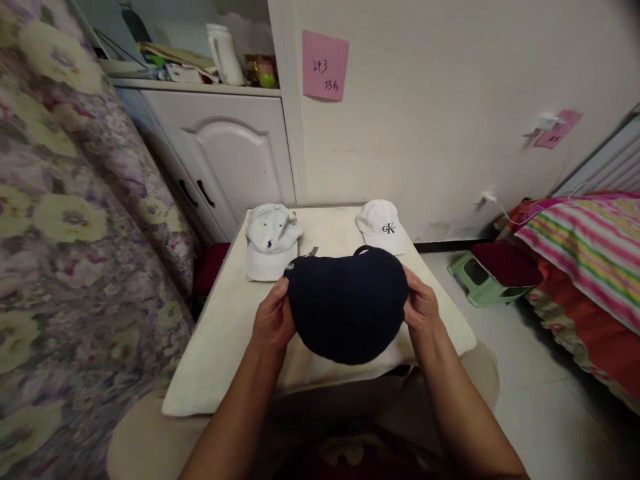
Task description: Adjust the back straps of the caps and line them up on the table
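Both hands hold a dark navy cap (349, 307) over the near middle of a cloth-covered table, its smooth rounded side towards me. My left hand (274, 313) grips its left edge, close to a small silvery tag. At the right edge, the fingers of my right hand (419, 299) are closed on it. A thin dark loop and a bit of metal show behind its upper edge. Beyond, a pale cap (273, 240) with a small dark emblem lies at the far left of the table. A white cap (383, 223) with dark letters lies at the far right.
The cream cloth (215, 353) covers the table, which stands against a wall. Left are a floral curtain (65, 233) and a white cabinet (225, 147). A green stool (495, 270) with a dark red top stands right, near a bed (590, 247) with a striped cover.
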Motion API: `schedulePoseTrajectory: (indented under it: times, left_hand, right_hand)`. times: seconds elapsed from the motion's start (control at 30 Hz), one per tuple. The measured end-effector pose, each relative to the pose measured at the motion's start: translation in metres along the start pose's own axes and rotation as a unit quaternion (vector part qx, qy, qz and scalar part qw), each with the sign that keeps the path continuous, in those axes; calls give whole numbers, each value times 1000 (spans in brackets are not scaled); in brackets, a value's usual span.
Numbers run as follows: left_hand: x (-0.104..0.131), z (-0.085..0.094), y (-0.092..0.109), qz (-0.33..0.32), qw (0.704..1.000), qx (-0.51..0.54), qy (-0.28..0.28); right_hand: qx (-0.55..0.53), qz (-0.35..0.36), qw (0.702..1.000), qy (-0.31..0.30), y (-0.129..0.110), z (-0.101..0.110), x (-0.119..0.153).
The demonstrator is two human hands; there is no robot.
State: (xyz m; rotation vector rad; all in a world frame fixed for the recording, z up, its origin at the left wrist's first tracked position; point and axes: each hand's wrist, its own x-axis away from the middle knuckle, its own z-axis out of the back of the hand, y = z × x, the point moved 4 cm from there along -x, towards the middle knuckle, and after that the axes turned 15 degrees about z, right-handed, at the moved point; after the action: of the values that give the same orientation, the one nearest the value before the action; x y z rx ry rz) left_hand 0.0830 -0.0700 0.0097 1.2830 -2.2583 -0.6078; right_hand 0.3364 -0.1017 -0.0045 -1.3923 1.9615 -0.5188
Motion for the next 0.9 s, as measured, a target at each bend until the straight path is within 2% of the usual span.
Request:
schedulePoseTrajectory:
  times: [0.1, 0.2, 0.27, 0.4, 0.5, 0.63, 0.73, 0.83, 0.9]
  left_hand:
    - [24, -8, -5, 21, 997, -64, -45]
    - [50, -2, -16, 82, 988, -112, -69]
    - [65, 2, -21, 125, 976, -158, -81]
    - [85, -4, -29, 210, 915, -321, -126]
    - [93, -12, -32, 239, 883, -373, -151]
    - [103, -17, -28, 202, 882, -401, -143]
    - [112, -20, -22, 179, 891, -399, -123]
    - [119, -26, -21, 188, 895, -386, -121]
    - [121, -29, -24, 207, 895, -377, -121]
  right_hand:
    - [13, -19, 999, -30, -11, -3, 20]
    - [17, -60, 997, -39, -12, 4, 50]
    - [15, -101, 992, -67, -13, 8, 69]
    - [45, -178, 966, -182, -18, 2, 94]
    - [47, -196, 951, -234, -23, -5, 105]
    - [35, -188, 950, -245, -29, -5, 118]
    - [22, -214, 944, -251, -30, -4, 128]
    - [30, -235, 925, -297, -31, -8, 134]
    - [55, -211, 919, -329, -35, -12, 134]
